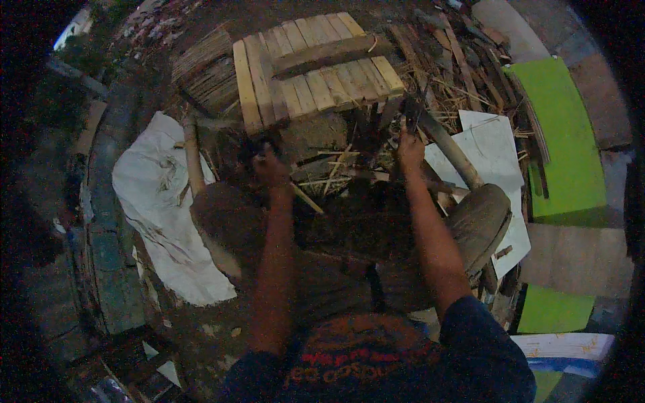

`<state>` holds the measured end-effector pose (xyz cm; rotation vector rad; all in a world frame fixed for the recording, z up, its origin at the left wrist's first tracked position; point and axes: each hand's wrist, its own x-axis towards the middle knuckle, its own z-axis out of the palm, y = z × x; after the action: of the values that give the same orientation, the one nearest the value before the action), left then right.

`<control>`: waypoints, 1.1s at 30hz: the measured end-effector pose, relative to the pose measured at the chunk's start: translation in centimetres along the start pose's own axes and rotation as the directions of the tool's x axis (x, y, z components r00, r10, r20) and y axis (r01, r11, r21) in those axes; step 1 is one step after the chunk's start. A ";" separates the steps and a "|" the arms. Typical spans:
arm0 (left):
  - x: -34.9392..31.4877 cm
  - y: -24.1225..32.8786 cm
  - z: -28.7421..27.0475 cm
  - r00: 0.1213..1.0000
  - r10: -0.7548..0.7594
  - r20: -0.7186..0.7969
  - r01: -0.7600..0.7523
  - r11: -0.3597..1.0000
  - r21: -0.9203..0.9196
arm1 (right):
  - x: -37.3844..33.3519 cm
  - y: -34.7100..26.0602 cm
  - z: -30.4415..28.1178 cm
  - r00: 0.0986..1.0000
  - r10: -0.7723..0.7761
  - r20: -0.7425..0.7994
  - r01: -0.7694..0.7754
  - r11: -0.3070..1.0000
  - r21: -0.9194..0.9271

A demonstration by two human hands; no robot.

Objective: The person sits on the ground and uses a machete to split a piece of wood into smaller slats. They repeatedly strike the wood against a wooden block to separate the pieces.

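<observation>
My left hand [271, 168] is closed just below the near left corner of a slatted wooden panel [306, 94]. A dark shape is at its fingers, too dim to name. My right hand [411, 149] is closed near the panel's right corner, around a dark, upright thing [414, 113] whose kind I cannot make out. The panel is made of pale narrow slats side by side, and a darker, rough wooden bar [329, 56] lies across them. Thin split sticks [329, 168] lie between my hands, above my lap.
A white sack [171, 215] lies left of my bent legs. To the right are a wooden pole [453, 151], white sheets [484, 144] and bright green boards [561, 134]. Scrap wood [463, 60] is heaped at the far right; a bundle of thin strips [208, 64] sits far left.
</observation>
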<state>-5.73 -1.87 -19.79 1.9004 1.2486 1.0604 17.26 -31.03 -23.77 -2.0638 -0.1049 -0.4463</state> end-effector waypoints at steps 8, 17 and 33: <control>-5.5 11.3 -2.8 0.765 -0.250 0.594 0.419 0.893 -0.164 | -7.8 4.9 -2.0 0.917 0.274 0.290 -0.152 0.913 -0.380; -9.9 8.0 2.3 0.686 -0.309 0.659 0.529 0.833 -0.161 | -12.3 5.1 -3.8 0.759 0.366 0.539 -0.060 0.863 -0.502; -5.8 21.1 -15.5 0.896 -0.170 0.411 0.344 0.852 -0.395 | -15.6 -13.1 -33.5 0.700 0.574 0.425 -0.529 0.816 -0.233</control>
<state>-11.48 -13.78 3.48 1.4252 0.9090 0.7321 -9.61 -51.14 -3.59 -2.1288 0.2529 0.4556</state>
